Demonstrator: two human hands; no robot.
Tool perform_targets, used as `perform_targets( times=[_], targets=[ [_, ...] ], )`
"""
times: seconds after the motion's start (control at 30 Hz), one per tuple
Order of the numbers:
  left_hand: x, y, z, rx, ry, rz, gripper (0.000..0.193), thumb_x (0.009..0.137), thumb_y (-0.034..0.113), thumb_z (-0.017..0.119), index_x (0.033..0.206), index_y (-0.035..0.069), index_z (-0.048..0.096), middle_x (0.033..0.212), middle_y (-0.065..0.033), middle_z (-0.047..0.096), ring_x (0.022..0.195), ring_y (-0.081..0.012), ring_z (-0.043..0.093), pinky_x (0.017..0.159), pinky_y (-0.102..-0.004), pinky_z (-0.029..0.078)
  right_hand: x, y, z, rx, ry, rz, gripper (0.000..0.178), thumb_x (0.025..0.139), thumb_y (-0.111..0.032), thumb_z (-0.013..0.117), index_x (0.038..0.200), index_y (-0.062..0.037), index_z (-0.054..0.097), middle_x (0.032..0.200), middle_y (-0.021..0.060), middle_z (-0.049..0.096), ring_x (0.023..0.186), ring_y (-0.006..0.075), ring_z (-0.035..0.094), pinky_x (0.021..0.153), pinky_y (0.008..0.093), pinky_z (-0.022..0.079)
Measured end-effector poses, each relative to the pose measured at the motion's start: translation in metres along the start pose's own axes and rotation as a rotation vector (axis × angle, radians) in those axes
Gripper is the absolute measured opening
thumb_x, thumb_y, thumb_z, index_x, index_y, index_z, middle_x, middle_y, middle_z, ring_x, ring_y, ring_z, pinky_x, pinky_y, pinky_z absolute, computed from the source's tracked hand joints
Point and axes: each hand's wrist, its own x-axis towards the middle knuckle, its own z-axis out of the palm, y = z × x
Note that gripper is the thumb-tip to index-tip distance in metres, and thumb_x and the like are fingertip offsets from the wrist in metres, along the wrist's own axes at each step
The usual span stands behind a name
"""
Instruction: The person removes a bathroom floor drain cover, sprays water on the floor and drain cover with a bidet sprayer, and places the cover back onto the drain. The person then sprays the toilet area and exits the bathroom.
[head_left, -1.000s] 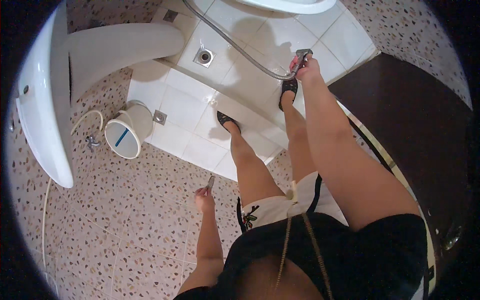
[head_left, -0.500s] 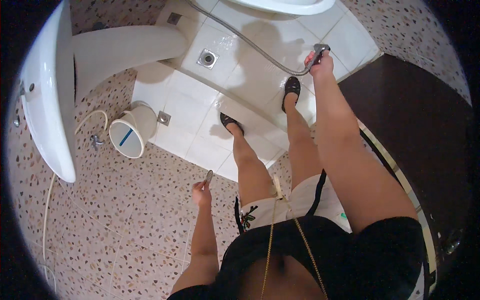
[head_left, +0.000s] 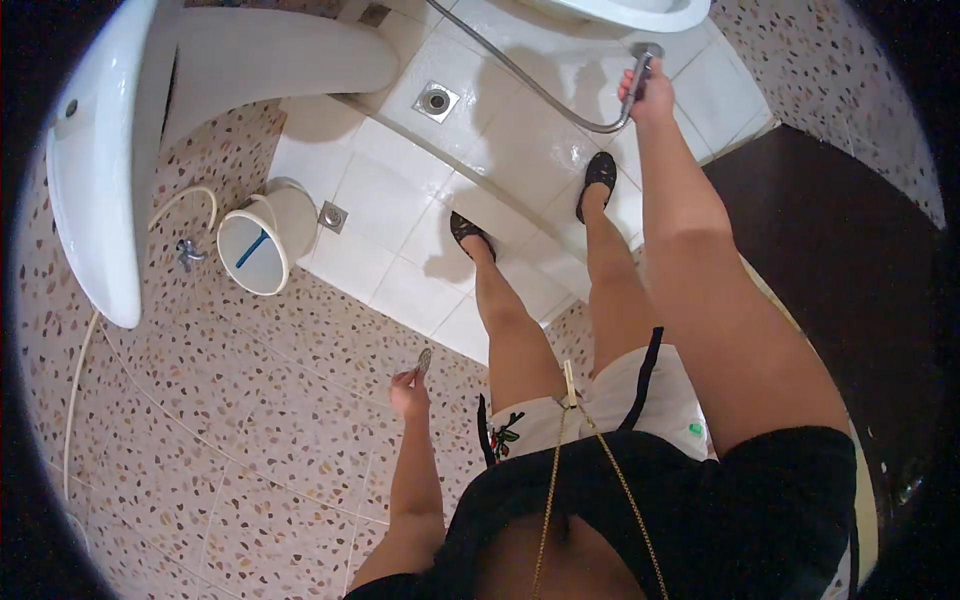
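My right hand [head_left: 655, 98], at the upper right, grips a silver hand sprayer [head_left: 642, 72] by its handle. From it a flexible metal hose [head_left: 540, 92] curves up to the top edge. At the lower middle, my left hand [head_left: 408, 392] pinches a small, thin, round metal drain cover [head_left: 424, 361] edgewise between its fingers. Out on the white tiles, between the basin pedestal and my feet, lies a square floor drain [head_left: 436, 101] with a round dark centre. A second square drain [head_left: 332, 217] sits beside the bucket. The tiles around the first drain shine as if wet.
A white bucket [head_left: 285, 215] with a blue stick inside stands by the left wall, near a tap [head_left: 190, 254] with a pale hose. A pedestal basin [head_left: 95, 200] juts in from the left. White sanitary ware [head_left: 655, 12] edges the top. A tiled step [head_left: 470, 185] crosses the floor.
My right hand has moved up with the sprayer, whose head now tilts more upright, close to the white ware. My left hand still holds the drain cover. The view has shifted slightly.
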Motion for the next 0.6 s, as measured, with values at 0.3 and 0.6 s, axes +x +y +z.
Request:
perform_targets(
  times=[0.3, 0.6],
  targets=[
    [-0.003, -0.026, 0.018, 0.006, -0.023, 0.030, 0.022, 0.073, 0.026, 0.066, 0.087, 0.009, 0.069, 0.092, -0.0070, 0.061, 0.090, -0.0250, 0.055, 0.077, -0.0359, 0.044, -0.009, -0.002, 0.006, -0.017, -0.037, -0.003, 0.042, 0.091, -0.042, 0.040, 0.089, -0.0003, 0.046, 0.068, 0.0139, 0.054, 0.048, 0.0208, 0.047, 0.043, 0.0342, 0.041],
    [-0.008, 0.006, 0.004, -0.089, 0.082, 0.075, 0.017, 0.071, 0.018, 0.068, 0.084, 0.008, 0.069, 0.087, -0.0085, 0.062, 0.079, -0.0244, 0.058, 0.068, -0.0351, 0.046, -0.068, 0.001, 0.059, -0.325, -0.304, -0.163, 0.043, 0.091, -0.039, 0.043, 0.069, -0.0034, 0.053, 0.053, 0.0070, 0.050, 0.042, 0.0146, 0.044, 0.040, 0.0289, 0.037]
  ],
)
